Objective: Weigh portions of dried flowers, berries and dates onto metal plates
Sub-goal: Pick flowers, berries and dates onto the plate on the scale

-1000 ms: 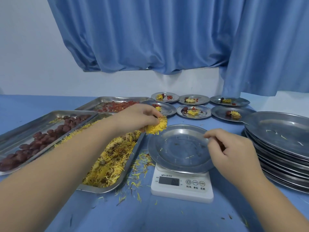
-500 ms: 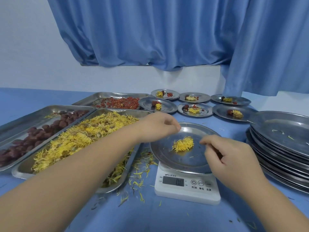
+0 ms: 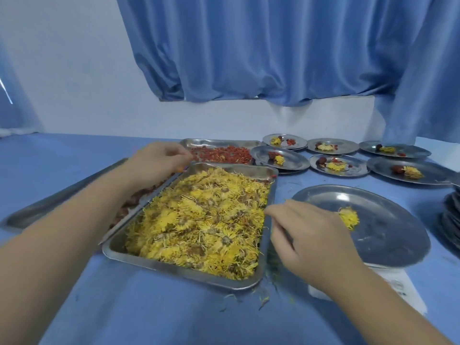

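Left hand (image 3: 159, 161) curls over the far end of the date tray (image 3: 49, 207), grasp unclear; right hand (image 3: 313, 242) loosely curled at the rim of the plate (image 3: 388, 242) on the scale (image 3: 390, 282), contact unclear, dried flower (image 3: 349, 217) just beyond it; pressing there would skew the reading or tip the plate.

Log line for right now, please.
plate on scale: one dried flower | left hand: over date tray far end, grip unclear | right hand: by plate's rim
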`<state>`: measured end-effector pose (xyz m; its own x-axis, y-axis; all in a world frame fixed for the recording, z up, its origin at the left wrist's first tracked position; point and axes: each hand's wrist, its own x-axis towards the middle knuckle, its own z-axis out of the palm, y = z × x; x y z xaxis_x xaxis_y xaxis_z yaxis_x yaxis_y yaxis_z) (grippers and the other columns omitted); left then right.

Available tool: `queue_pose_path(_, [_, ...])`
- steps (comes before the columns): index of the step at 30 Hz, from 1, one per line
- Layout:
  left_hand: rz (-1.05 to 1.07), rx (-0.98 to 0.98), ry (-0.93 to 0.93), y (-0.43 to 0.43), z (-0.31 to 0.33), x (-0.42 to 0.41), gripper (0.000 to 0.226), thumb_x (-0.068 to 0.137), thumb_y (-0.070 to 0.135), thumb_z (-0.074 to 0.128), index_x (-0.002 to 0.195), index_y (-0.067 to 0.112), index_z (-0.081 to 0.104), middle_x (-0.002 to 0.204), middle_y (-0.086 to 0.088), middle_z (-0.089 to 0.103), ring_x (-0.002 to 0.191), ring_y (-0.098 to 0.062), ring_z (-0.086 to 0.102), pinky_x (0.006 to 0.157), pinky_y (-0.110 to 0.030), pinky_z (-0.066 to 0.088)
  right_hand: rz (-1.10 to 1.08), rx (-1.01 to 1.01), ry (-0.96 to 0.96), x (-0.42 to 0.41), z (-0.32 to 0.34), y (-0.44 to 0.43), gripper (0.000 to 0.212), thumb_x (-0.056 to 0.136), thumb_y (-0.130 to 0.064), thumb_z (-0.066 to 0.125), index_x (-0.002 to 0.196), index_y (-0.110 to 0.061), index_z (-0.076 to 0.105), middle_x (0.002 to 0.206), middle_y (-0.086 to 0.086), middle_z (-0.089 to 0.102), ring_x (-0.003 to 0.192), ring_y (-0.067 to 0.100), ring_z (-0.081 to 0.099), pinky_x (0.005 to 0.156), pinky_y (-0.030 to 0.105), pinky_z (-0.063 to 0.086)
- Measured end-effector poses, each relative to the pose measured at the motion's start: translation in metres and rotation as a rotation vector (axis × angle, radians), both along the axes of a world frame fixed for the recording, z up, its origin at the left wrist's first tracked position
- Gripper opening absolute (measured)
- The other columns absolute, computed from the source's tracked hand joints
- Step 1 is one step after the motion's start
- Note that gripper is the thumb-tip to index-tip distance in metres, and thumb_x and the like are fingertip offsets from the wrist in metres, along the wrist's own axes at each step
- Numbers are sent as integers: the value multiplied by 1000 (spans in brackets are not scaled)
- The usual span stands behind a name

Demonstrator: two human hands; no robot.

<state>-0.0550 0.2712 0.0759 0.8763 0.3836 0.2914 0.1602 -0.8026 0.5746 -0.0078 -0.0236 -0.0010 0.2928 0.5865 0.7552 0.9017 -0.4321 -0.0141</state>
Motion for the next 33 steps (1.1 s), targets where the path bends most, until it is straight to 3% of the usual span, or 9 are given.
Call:
queue_pose_path(3, [164, 58, 39, 62, -9, -11, 17, 96, 35, 55, 89, 26, 68, 86, 3, 68, 77, -17, 60, 65, -29, 42, -35, -59, 15, -1, -9, 11, 16, 79, -14, 53, 83, -16, 69, 64, -4, 56, 54, 17, 54, 39, 24, 36])
queue_pose_path(6, [270, 189, 116, 103, -32, -10, 19, 97, 27, 53, 100, 20, 70, 98, 0, 66, 79, -20, 59, 71, -32, 44, -12, -74, 45, 1, -14, 10, 26, 83, -20, 46, 90, -18, 71, 69, -7, 58, 60, 13, 55, 45, 21, 37])
queue_pose_path(8, [278, 276, 183, 118, -48, -4, 23, 97, 21, 51, 108, 21, 71, 108, -3, 67, 79, -17, 61, 76, -33, 47, -9, -75, 64, 2, -15, 8, 25, 86, -22, 45, 89, -19, 70, 69, -8, 57, 60, 12, 53, 46, 23, 41])
queue_pose_path(14, [233, 369, 338, 141, -72, 27, 35, 89, 9, 54, 119, 22, 67, 114, -7, 69, 75, -17, 67, 69, -35, 58, 18, -51, 39, 5, -17, 8, 25, 88, -23, 46, 87, -17, 71, 68, -8, 56, 59, 12, 51, 47, 21, 38])
queue_pose_path(17, [238, 400, 454, 149, -76, 44, 49, 86, 7, 55, 133, 19, 56, 132, -11, 60, 95, -23, 63, 83, -38, 55, 29, -44, 34, 7, -19, 8, 25, 87, -22, 47, 86, -17, 71, 67, -7, 56, 57, 14, 52, 43, 28, 43])
queue_pose_path(19, [233, 386, 516, 154, -82, 51, 50, 85, 5, 53, 133, 19, 55, 127, -10, 61, 95, -24, 65, 81, -39, 56, 35, -32, 38, 9, -19, 7, 25, 87, -21, 47, 87, -17, 72, 67, -6, 57, 58, 15, 53, 43, 30, 45])
queue_pose_path(24, [261, 382, 521, 161, -90, 56, 32, 85, 4, 57, 112, 19, 67, 90, -3, 69, 63, -21, 70, 57, -37, 61, 49, -28, 39, 9, -20, 8, 26, 88, -22, 47, 87, -17, 72, 68, -6, 58, 59, 14, 54, 43, 29, 44])
queue_pose_path(29, [314, 474, 499, 159, -90, 46, 2, 85, 25, 63, 87, 25, 62, 78, 4, 65, 69, -15, 63, 72, -40, 58, 50, -35, 50, 7, -19, 9, 27, 89, -23, 45, 86, -17, 71, 69, -7, 59, 60, 14, 55, 45, 28, 44])
queue_pose_path(33, [317, 418, 370, 165, -96, 33, 15, 82, 26, 67, 84, 24, 52, 78, 3, 63, 69, -14, 60, 65, -36, 55, 49, -25, 56, 5, -18, 7, 27, 88, -23, 45, 86, -18, 72, 69, -9, 60, 61, 13, 56, 46, 26, 45])
